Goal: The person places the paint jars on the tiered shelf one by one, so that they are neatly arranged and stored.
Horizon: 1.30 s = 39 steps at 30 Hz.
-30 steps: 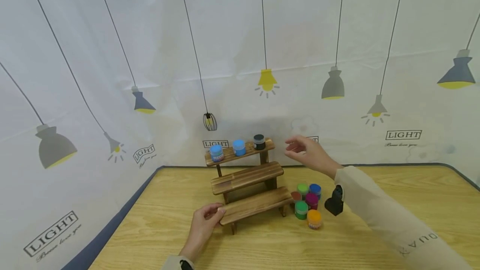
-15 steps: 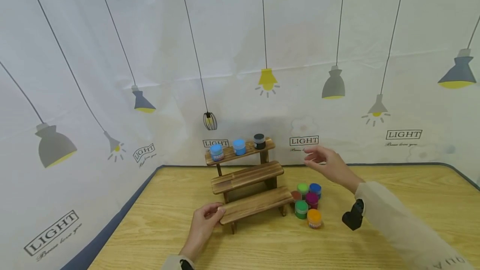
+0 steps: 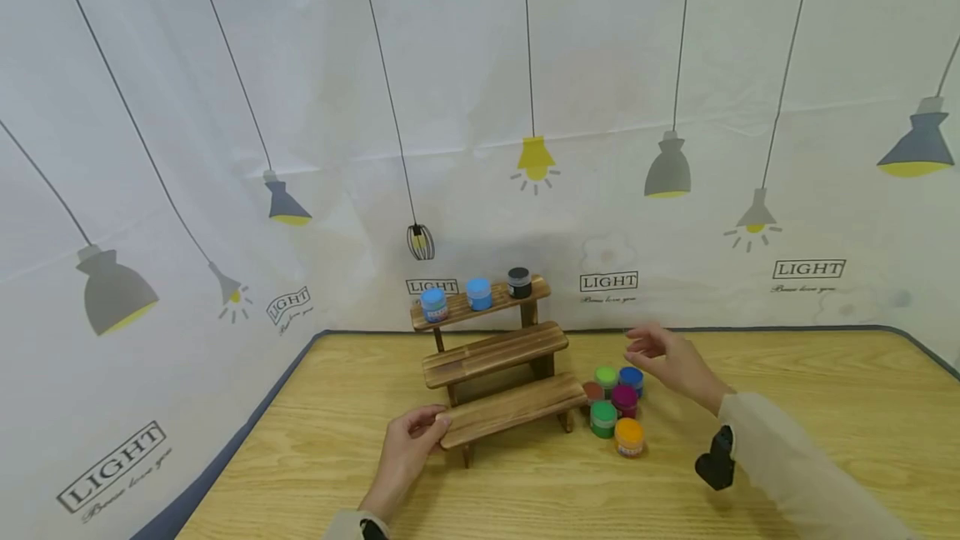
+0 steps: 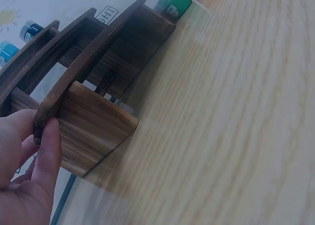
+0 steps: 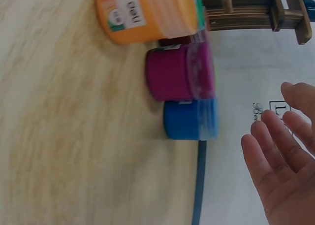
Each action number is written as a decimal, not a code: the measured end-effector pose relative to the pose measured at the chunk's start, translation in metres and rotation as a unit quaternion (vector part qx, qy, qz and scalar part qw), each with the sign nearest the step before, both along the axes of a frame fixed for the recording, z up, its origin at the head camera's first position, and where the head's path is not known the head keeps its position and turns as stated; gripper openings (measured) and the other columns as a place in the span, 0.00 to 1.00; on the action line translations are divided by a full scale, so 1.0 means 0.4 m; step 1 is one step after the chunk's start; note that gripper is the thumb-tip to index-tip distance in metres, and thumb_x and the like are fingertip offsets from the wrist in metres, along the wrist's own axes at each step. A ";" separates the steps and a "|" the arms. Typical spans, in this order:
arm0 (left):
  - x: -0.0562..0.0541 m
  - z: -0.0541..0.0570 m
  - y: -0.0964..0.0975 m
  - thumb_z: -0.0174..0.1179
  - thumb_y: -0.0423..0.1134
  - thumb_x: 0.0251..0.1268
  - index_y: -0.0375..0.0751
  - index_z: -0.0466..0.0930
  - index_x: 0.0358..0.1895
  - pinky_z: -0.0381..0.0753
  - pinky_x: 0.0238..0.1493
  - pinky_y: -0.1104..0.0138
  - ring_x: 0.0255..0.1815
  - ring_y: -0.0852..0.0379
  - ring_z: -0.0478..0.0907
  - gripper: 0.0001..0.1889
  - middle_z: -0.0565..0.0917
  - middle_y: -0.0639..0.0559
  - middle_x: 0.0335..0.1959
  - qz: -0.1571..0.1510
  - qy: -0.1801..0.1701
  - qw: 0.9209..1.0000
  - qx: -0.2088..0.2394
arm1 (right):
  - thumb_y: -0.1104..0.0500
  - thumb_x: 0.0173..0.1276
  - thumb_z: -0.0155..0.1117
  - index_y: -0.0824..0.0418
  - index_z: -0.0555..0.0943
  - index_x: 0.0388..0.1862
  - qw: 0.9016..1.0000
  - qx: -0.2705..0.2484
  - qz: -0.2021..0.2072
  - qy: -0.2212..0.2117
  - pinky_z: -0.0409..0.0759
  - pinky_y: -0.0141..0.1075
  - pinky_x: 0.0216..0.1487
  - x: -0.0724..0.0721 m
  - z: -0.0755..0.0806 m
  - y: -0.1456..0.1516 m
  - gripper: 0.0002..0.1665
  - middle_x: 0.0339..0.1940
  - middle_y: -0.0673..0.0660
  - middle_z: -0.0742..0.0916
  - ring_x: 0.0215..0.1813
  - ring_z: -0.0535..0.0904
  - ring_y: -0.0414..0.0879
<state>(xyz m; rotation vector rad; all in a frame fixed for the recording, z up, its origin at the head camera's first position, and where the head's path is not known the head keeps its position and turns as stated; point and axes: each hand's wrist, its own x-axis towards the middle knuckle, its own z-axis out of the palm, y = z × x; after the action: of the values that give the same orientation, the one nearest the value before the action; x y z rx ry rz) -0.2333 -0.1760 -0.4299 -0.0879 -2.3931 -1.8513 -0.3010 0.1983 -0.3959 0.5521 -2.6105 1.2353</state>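
A three-step wooden display stand (image 3: pixel 495 357) stands on the table. My left hand (image 3: pixel 408 444) pinches the left end of its lowest step between thumb and fingers, as the left wrist view also shows. On the top step sit a light blue paint jar (image 3: pixel 433 305), a second blue jar (image 3: pixel 478 294) and a black jar (image 3: pixel 519 282). My right hand (image 3: pixel 675 361) hovers with relaxed fingers and holds nothing, just right of a dark blue jar (image 3: pixel 632 381). Beside that jar are a light green jar (image 3: pixel 606 380), a purple jar (image 5: pixel 179 71) and an orange jar (image 5: pixel 147 13).
A green jar (image 3: pixel 603 419) and a reddish-brown jar (image 3: pixel 592 392) stand close to the stand's right end. The wood-grain table (image 3: pixel 300 457) meets a pale wall cover (image 3: pixel 840 190) printed with lamps along its back edge.
My right hand has moved right and down, away from the top step toward the loose jars. The left hand keeps its hold on the lowest step, and the jars have stayed put.
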 end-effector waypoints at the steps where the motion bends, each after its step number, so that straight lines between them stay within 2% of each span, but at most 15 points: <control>1: 0.000 0.000 0.000 0.57 0.39 0.59 0.26 0.76 0.46 0.77 0.27 0.70 0.31 0.58 0.78 0.18 0.80 0.40 0.37 0.000 0.000 1.000 0.000 | 0.62 0.61 0.59 0.71 0.73 0.48 1.000 0.003 -0.001 -0.007 0.78 0.39 0.37 0.001 -0.005 0.003 0.19 0.37 0.62 0.83 0.38 0.78 0.52; 8: 0.001 0.000 0.000 0.57 0.39 0.59 0.26 0.76 0.46 0.77 0.28 0.70 0.33 0.58 0.78 0.18 0.80 0.40 0.38 0.003 -0.001 1.000 -0.003 | 0.60 0.62 0.59 0.73 0.70 0.52 0.999 0.003 0.002 -0.049 0.77 0.41 0.39 0.003 -0.035 0.016 0.23 0.41 0.66 0.80 0.41 0.76 0.55; 14: 0.000 -0.002 0.000 0.58 0.38 0.59 0.26 0.75 0.46 0.77 0.27 0.69 0.30 0.59 0.77 0.18 0.81 0.43 0.34 0.002 -0.004 1.000 -0.007 | 0.62 0.61 0.60 0.75 0.68 0.52 0.997 -0.009 0.003 -0.076 0.78 0.41 0.39 -0.001 -0.062 0.024 0.24 0.43 0.70 0.78 0.42 0.76 0.57; 22: -0.001 -0.003 0.001 0.58 0.38 0.59 0.26 0.75 0.46 0.77 0.27 0.69 0.29 0.60 0.77 0.18 0.81 0.44 0.33 0.002 -0.008 1.000 -0.001 | 0.62 0.61 0.59 0.76 0.67 0.55 0.991 -0.029 0.020 -0.126 0.78 0.39 0.38 0.001 -0.076 0.028 0.27 0.48 0.71 0.76 0.45 0.75 0.58; 30: -0.001 -0.001 0.002 0.58 0.38 0.59 0.26 0.76 0.46 0.77 0.26 0.70 0.29 0.60 0.77 0.18 0.81 0.44 0.33 0.003 -0.003 1.000 -0.003 | 0.62 0.61 0.59 0.76 0.66 0.56 0.990 -0.015 0.050 -0.134 0.77 0.41 0.42 -0.007 -0.084 0.034 0.28 0.50 0.72 0.74 0.46 0.74 0.60; 35: -0.001 0.000 0.003 0.58 0.38 0.59 0.26 0.76 0.46 0.77 0.27 0.69 0.29 0.61 0.77 0.18 0.81 0.44 0.33 0.005 -0.008 1.000 0.000 | 0.66 0.61 0.57 0.76 0.66 0.57 0.987 -0.018 0.085 -0.135 0.76 0.43 0.44 -0.016 -0.088 0.035 0.26 0.53 0.74 0.72 0.49 0.73 0.63; 39: -0.001 0.000 0.002 0.58 0.39 0.58 0.26 0.76 0.46 0.77 0.27 0.69 0.30 0.60 0.77 0.18 0.81 0.44 0.34 0.006 -0.009 1.000 0.000 | 0.68 0.61 0.56 0.76 0.66 0.57 0.986 -0.016 0.095 -0.136 0.75 0.45 0.46 -0.017 -0.085 0.031 0.25 0.53 0.75 0.71 0.50 0.72 0.64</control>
<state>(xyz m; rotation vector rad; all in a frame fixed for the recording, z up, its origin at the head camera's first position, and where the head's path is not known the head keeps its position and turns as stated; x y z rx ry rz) -0.2337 -0.1751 -0.4298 -0.0581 -2.4000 -1.8538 -0.3080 0.2108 -0.4301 0.6843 -2.8057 1.5053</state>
